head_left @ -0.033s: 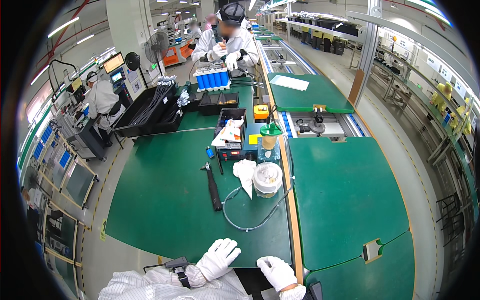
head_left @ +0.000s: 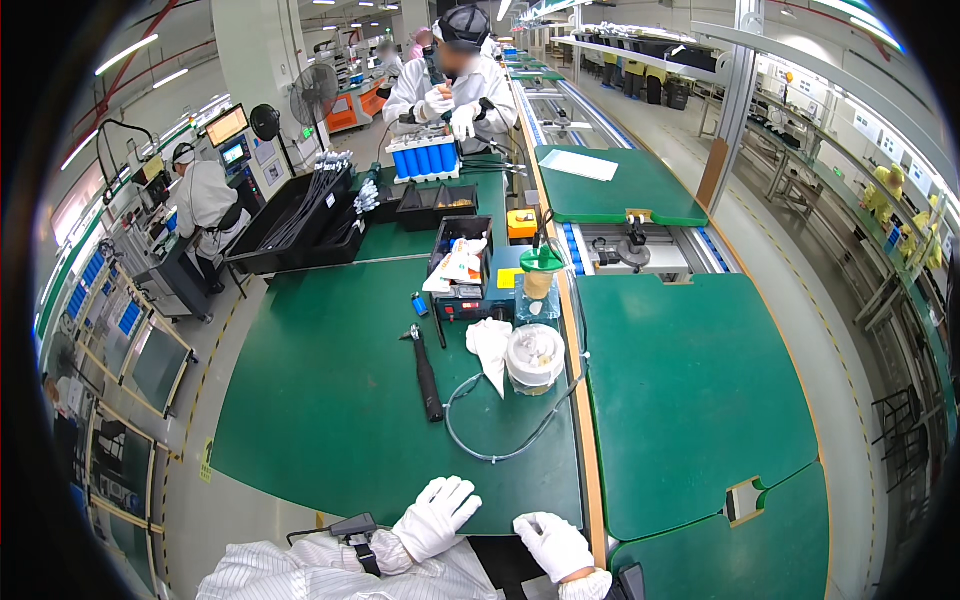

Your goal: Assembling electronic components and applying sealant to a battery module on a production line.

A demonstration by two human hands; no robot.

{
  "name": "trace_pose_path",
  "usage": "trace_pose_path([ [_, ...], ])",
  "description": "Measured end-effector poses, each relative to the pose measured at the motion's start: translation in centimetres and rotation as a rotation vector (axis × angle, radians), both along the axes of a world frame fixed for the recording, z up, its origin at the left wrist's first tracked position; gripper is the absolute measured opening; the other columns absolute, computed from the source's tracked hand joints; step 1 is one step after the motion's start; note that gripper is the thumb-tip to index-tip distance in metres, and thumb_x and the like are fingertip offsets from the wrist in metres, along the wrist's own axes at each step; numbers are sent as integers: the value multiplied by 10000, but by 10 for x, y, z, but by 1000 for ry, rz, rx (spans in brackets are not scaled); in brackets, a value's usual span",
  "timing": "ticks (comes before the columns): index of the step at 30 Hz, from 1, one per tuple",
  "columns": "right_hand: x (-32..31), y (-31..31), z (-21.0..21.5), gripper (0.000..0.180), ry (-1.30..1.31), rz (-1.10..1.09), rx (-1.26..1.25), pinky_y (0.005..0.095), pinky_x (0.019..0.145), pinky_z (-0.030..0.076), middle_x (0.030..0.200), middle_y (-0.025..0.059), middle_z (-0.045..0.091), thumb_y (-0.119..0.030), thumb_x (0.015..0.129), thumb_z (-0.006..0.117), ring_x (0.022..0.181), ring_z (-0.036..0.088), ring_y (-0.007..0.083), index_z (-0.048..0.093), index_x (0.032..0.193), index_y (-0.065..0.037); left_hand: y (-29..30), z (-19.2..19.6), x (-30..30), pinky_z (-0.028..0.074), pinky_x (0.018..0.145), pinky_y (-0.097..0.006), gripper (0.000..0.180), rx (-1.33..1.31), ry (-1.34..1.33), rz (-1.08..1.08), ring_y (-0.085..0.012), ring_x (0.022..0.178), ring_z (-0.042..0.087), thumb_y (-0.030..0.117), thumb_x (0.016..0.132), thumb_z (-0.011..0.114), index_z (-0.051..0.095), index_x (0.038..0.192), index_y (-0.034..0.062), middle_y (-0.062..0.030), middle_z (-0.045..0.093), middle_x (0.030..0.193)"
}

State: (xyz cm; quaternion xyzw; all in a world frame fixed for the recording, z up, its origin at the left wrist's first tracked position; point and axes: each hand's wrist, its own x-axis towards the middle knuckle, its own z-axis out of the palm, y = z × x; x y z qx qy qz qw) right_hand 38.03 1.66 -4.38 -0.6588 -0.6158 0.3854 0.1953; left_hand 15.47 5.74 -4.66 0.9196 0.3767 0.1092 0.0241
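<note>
My left hand [head_left: 437,517], in a white glove, rests at the near edge of the green bench [head_left: 320,400] with its fingers stretched out, holding nothing. Beside it, at the bench's near right corner, my right hand [head_left: 553,546] is gloved too; its fingers are curled together and nothing shows in them. Further up the bench lies a black-handled ratchet-head power tool [head_left: 427,375]. A clear looped hose [head_left: 480,457] curves to its right. Behind the hose stand a white round tub [head_left: 535,357] and a crumpled white cloth [head_left: 490,345].
A blue battery cell [head_left: 419,303] lies near a blue powered unit [head_left: 465,309] and a green-topped pot [head_left: 541,270]. Black bins of cables [head_left: 300,225] stand far left. Across the bench a co-worker [head_left: 470,85] handles a blue cell pack [head_left: 425,160]. Green conveyor boards [head_left: 700,390] run along the right.
</note>
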Motion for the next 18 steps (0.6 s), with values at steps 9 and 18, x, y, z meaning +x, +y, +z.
trace_pose_path([
  [9,0,-1,-2,307,-17,3,26,421,768,517,928,83,689,-430,909,544,846,657,314,679,982,-164,0,2,1,400,952,-417,591,-16,-11,5,-307,1113,514,189,582,760,542,1117,60,-134,519,1148],
  [18,0,-1,-4,304,-22,-5,40,420,765,521,924,90,691,-423,904,552,843,660,314,685,981,-160,1,5,2,409,915,-419,576,-10,-11,-5,-305,1070,516,212,585,766,532,1089,60,-133,511,1121],
])
